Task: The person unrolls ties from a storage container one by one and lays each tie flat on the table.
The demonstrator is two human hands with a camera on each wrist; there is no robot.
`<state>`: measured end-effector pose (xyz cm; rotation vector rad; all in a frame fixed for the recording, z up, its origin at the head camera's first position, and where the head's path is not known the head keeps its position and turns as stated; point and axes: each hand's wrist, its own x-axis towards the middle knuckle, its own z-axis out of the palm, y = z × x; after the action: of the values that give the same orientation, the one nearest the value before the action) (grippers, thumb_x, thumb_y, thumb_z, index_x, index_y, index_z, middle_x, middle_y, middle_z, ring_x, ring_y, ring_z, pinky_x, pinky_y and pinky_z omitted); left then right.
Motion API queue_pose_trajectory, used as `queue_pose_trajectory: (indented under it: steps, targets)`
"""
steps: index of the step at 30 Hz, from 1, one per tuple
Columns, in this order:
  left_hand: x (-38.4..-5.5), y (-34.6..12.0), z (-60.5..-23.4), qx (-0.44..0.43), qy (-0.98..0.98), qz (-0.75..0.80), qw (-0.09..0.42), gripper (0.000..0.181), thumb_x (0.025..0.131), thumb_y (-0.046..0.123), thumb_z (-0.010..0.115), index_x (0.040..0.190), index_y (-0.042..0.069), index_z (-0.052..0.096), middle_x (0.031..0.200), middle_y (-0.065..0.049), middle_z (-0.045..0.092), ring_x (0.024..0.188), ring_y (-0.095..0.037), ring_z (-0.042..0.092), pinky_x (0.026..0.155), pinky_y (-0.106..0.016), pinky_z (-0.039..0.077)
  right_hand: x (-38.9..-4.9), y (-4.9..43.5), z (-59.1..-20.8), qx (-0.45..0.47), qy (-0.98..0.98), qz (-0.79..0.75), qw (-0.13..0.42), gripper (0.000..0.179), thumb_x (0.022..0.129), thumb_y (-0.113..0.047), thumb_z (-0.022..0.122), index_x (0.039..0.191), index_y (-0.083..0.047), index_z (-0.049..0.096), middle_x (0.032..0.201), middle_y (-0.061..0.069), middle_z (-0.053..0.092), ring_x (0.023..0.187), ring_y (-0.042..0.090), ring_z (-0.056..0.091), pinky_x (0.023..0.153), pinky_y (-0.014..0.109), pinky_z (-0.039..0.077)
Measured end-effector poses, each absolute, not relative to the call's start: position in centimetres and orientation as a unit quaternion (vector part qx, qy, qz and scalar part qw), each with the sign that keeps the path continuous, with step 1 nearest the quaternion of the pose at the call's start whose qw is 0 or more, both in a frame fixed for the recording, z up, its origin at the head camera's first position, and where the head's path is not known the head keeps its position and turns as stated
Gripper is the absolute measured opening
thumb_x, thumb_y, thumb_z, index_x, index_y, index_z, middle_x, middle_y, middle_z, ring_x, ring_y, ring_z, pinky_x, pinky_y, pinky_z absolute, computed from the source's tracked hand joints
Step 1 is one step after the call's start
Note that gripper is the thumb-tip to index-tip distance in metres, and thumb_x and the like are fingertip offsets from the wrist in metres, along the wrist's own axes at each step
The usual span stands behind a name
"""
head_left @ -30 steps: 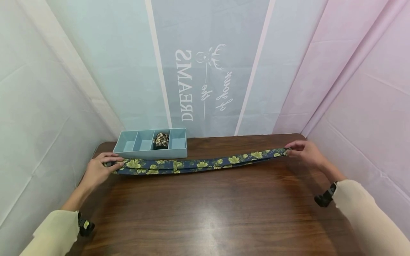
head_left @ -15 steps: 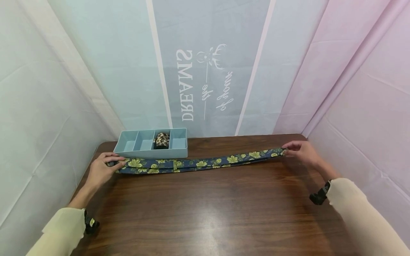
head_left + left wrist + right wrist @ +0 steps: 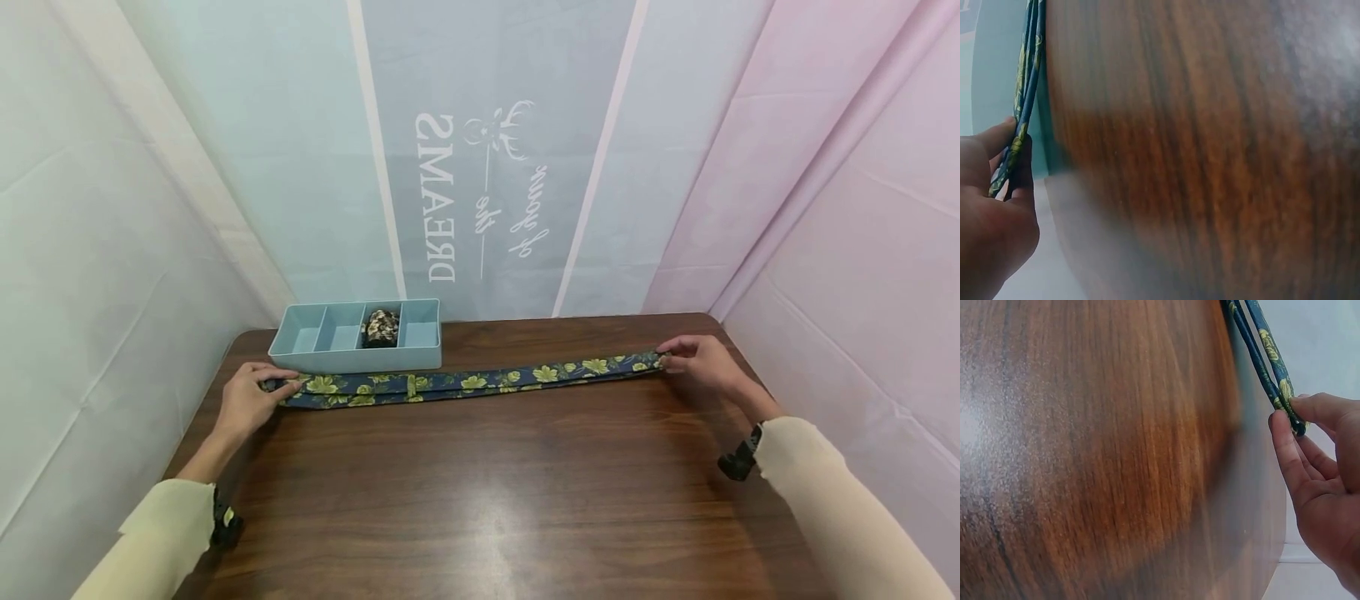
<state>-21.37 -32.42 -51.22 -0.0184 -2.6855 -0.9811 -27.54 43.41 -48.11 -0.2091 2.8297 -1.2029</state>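
Observation:
A navy necktie (image 3: 472,383) with yellow-green flowers stretches sideways across the far part of the table, doubled into two layers, with a narrow loop band near its left half. My left hand (image 3: 251,398) pinches its left end between thumb and fingers, just in front of the box's left corner. At the far right, my right hand (image 3: 705,364) pinches the other end. In the left wrist view, the layered tie (image 3: 1030,75) runs up from between the fingers. From the right wrist, the folded tie end (image 3: 1285,387) shows between thumb and fingertips.
Behind the tie's left half stands a light blue box (image 3: 360,360) with several compartments. One of them holds a rolled dark cloth (image 3: 381,328) with a cream pattern. Fabric curtains (image 3: 487,208) rise behind and beside the brown wooden table (image 3: 450,492).
Both hands have drawn slightly inward, the right one to the left and the left one to the right, still holding the tie ends. The box and rolled cloth stay put.

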Motion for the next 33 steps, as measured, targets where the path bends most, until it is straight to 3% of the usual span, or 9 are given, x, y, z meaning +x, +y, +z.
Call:
queue_pose_trajectory:
  steps: [9, 18, 25, 33]
  targets:
    - [-21.4, -32.5, -51.7, -0.007, -0.937, -0.323, 0.135, 0.021, 0.092, 0.012, 0.084, 0.107, -0.004, 0.082, 0.115, -0.026, 0.059, 0.108, -0.045, 0.056, 0.095, -0.068, 0.044, -28.1, 43.4, -49.1, -0.064, 0.921, -0.384, 0.032, 0.024, 0.100, -0.003, 0.072, 0.122, 0.007, 0.072, 0.112, 0.025, 0.076, 0.086, 0.009, 0.074, 0.073, 0.029, 0.064]
    - [-21.9, -32.2, -51.9, -0.020, -0.945, -0.300, 0.130, 0.018, 0.091, 0.010, 0.083, 0.101, -0.004, 0.082, 0.110, -0.028, 0.066, 0.109, -0.047, 0.057, 0.098, -0.070, 0.042, -27.9, 43.4, -49.8, -0.061, 0.930, -0.362, 0.029, 0.023, 0.099, -0.003, 0.073, 0.120, 0.005, 0.074, 0.102, 0.020, 0.079, 0.082, 0.016, 0.076, 0.069, 0.027, 0.062]
    - [-21.9, -32.3, -51.9, -0.031, -0.949, -0.288, 0.129, 0.020, 0.092, 0.011, 0.082, 0.104, -0.005, 0.081, 0.114, -0.033, 0.068, 0.118, -0.053, 0.053, 0.108, -0.075, 0.031, -28.1, 43.3, -49.9, -0.066, 0.940, -0.333, 0.023, 0.021, 0.097, -0.006, 0.076, 0.116, 0.004, 0.076, 0.091, 0.012, 0.077, 0.074, 0.013, 0.069, 0.063, 0.026, 0.059]
    - [-21.1, -32.1, -51.7, -0.015, -0.948, -0.271, 0.165, 0.021, 0.094, 0.012, 0.080, 0.106, -0.006, 0.080, 0.126, -0.033, 0.057, 0.121, -0.055, 0.050, 0.101, -0.073, 0.040, -28.1, 43.3, -49.0, -0.085, 0.947, -0.309, -0.025, 0.016, 0.097, -0.006, 0.077, 0.110, 0.001, 0.078, 0.103, 0.023, 0.078, 0.073, 0.021, 0.071, 0.060, 0.028, 0.056]
